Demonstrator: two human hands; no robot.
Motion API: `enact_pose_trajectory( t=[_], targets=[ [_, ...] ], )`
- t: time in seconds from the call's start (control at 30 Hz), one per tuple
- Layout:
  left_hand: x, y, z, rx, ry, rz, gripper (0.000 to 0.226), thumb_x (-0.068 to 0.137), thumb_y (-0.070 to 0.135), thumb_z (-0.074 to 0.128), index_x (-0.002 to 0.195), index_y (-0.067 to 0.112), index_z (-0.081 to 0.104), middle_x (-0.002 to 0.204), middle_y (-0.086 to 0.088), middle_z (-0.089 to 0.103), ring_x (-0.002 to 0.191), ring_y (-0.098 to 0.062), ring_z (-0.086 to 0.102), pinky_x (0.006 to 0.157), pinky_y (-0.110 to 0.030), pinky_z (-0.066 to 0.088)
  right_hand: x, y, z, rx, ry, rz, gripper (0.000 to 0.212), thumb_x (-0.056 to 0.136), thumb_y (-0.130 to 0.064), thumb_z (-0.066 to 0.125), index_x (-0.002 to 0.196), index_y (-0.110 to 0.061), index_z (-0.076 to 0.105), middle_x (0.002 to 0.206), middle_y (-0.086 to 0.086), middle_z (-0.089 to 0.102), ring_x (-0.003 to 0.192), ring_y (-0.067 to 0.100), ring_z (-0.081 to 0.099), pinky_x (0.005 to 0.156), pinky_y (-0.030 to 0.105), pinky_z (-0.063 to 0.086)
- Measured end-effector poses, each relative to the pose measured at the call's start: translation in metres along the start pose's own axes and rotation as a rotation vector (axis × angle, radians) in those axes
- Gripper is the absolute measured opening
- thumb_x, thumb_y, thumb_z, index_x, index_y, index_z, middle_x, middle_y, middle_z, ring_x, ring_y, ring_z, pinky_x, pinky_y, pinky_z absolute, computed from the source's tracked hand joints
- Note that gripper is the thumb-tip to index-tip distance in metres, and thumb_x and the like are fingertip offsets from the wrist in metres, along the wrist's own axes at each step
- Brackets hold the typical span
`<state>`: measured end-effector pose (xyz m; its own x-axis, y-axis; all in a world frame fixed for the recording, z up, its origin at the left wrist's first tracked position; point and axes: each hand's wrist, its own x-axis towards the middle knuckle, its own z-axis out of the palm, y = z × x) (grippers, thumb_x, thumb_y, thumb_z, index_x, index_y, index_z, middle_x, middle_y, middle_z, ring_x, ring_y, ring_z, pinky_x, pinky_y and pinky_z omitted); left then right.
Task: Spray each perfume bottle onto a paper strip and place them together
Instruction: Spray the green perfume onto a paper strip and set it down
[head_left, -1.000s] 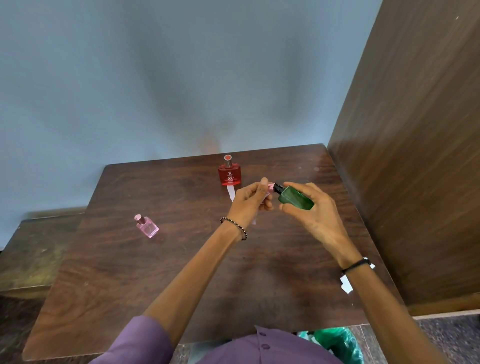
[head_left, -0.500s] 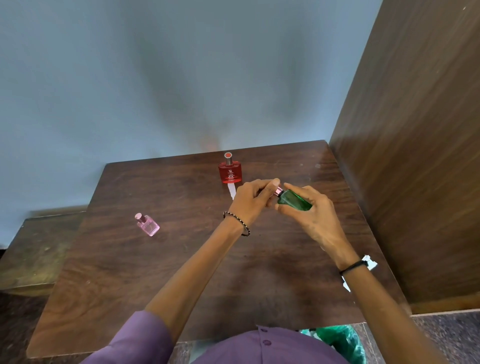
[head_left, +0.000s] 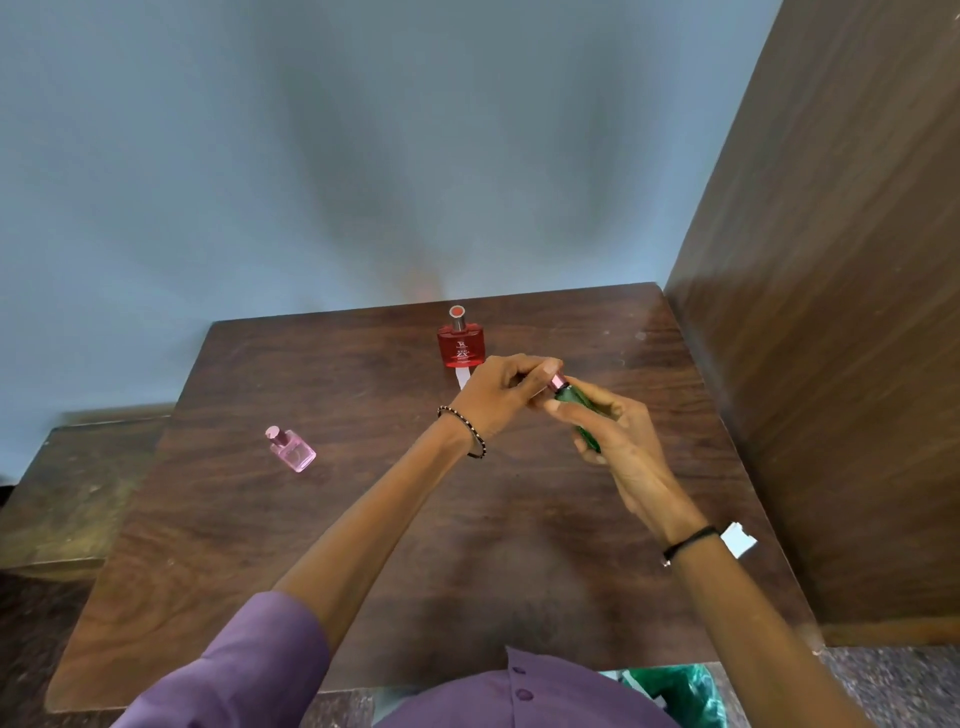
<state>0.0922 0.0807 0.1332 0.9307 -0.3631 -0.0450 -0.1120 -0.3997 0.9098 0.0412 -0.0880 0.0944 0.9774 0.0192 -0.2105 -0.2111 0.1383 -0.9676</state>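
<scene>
A: Where's the green bottle (head_left: 577, 413)?
B: Above the table (head_left: 363, 545), right hand (head_left: 621, 447) wrapped round it, left hand (head_left: 501, 397) pinching its cap (head_left: 557, 383).
A: Others?
B: Red bottle (head_left: 461, 345) by the far edge, pink bottle (head_left: 294, 451) near the left edge, wall (head_left: 831, 364) close on the right.

The red bottle (head_left: 461, 347) is marked "ZX".

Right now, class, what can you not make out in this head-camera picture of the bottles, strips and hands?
Head view:
Whether the left hand holds a strip: its curled fingers hide that.
The green bottle's body: mostly covered by the right hand's grip.
The paper strip before the red bottle: near end behind the left hand.
The red bottle's smaller print: too small.
The green bag: cut by the bottom edge.
</scene>
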Motion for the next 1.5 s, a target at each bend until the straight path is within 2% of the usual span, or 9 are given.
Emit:
enact_pose_trajectory(
  t=[0.13, 0.33, 0.5, 0.63, 0.8, 0.93, 1.1, 1.3, 1.5],
  targets=[
    [0.002, -0.017, 0.0, -0.144, -0.057, -0.111, 0.029, 0.103, 0.007, 0.05, 0.126, -0.005, 0.064, 0.099, -0.013, 0.07, 0.078, -0.004, 0.068, 0.079, -0.018, 0.055, 0.014, 0.008, -0.006, -0.013, -0.048, 0.028, 0.029, 0.088, -0.043, 0.076, 0.11, -0.025, 0.08, 0.088, 0.003, 0.076, 0.061, 0.013, 0.057, 0.045, 0.021, 0.039],
    [0.017, -0.048, 0.004, -0.278, 0.064, -0.307, 0.039, 0.098, 0.002, 0.058, 0.136, 0.002, 0.049, 0.111, -0.028, 0.07, 0.076, -0.017, 0.073, 0.081, -0.031, 0.06, 0.046, 0.023, -0.006, -0.045, -0.008, 0.134, 0.037, 0.102, -0.044, 0.057, 0.117, -0.014, 0.071, 0.102, 0.018, 0.077, 0.065, 0.014, 0.068, 0.053, 0.029, 0.044],
    [0.04, -0.079, 0.008, -0.384, 0.183, -0.484, 0.01, 0.09, 0.011, 0.074, 0.092, 0.002, 0.07, 0.093, -0.021, 0.077, 0.057, -0.013, 0.073, 0.054, -0.02, 0.056, 0.076, 0.041, -0.001, -0.074, 0.026, 0.205, 0.044, 0.105, -0.048, 0.049, 0.119, -0.011, 0.069, 0.101, 0.002, 0.079, 0.074, 0.012, 0.065, 0.058, 0.025, 0.041],
    [0.061, -0.109, 0.016, -0.225, 0.302, -0.609, 0.021, 0.081, 0.035, 0.081, 0.08, 0.014, 0.078, 0.063, 0.009, 0.066, 0.056, -0.007, 0.057, 0.065, -0.022, 0.045, 0.106, 0.053, 0.0, -0.125, 0.045, 0.253, 0.043, 0.104, -0.051, 0.05, 0.116, -0.017, 0.072, 0.097, -0.01, 0.077, 0.063, -0.005, 0.06, 0.064, 0.023, 0.039],
    [0.09, -0.131, 0.019, -0.334, 0.29, -0.715, 0.024, 0.077, 0.032, 0.084, 0.064, 0.017, 0.071, 0.051, 0.002, 0.055, 0.045, -0.011, 0.048, 0.059, -0.021, 0.043, 0.143, 0.058, -0.004, -0.132, 0.069, 0.228, 0.037, 0.104, -0.044, 0.055, 0.106, -0.01, 0.069, 0.083, 0.004, 0.066, 0.064, 0.014, 0.054, 0.055, 0.025, 0.04],
    [0.115, -0.143, 0.017, -0.413, 0.272, -0.74, 0.024, 0.088, 0.013, 0.076, 0.068, 0.008, 0.064, 0.056, -0.005, 0.058, 0.031, -0.004, 0.052, 0.037, -0.016, 0.046, 0.17, 0.055, -0.01, -0.146, 0.039, 0.229, 0.029, 0.103, -0.04, 0.057, 0.112, -0.014, 0.066, 0.107, 0.001, 0.079, 0.088, 0.019, 0.072, 0.072, 0.032, 0.053],
    [0.139, -0.158, 0.017, -0.364, 0.234, -0.713, 0.01, 0.095, 0.007, 0.064, 0.087, 0.002, 0.067, 0.062, -0.005, 0.059, 0.035, -0.001, 0.057, 0.042, -0.016, 0.052, 0.198, 0.051, -0.014, -0.154, 0.032, 0.178, 0.028, 0.099, -0.025, 0.067, 0.123, -0.012, 0.062, 0.116, 0.006, 0.075, 0.101, 0.02, 0.075, 0.088, 0.043, 0.062],
    [0.151, -0.168, 0.024, -0.24, 0.289, -0.693, 0.022, 0.088, 0.018, 0.075, 0.072, 0.015, 0.061, 0.058, -0.007, 0.068, 0.042, -0.017, 0.064, 0.041, -0.024, 0.052, 0.224, 0.048, -0.01, -0.363, -0.02, 0.044, 0.019, 0.096, -0.03, 0.071, 0.115, -0.032, 0.067, 0.118, -0.011, 0.074, 0.113, 0.005, 0.068, 0.095, 0.028, 0.053],
    [0.151, -0.17, 0.032, -0.243, 0.358, -0.67, 0.02, 0.088, 0.022, 0.073, 0.075, 0.013, 0.061, 0.067, -0.02, 0.073, 0.052, -0.032, 0.069, 0.061, -0.049, 0.062, 0.235, 0.051, -0.005, -0.44, -0.088, 0.033, 0.024, 0.097, -0.026, 0.07, 0.12, -0.026, 0.065, 0.122, -0.009, 0.074, 0.118, 0.006, 0.066, 0.093, 0.02, 0.048]
  ],
)
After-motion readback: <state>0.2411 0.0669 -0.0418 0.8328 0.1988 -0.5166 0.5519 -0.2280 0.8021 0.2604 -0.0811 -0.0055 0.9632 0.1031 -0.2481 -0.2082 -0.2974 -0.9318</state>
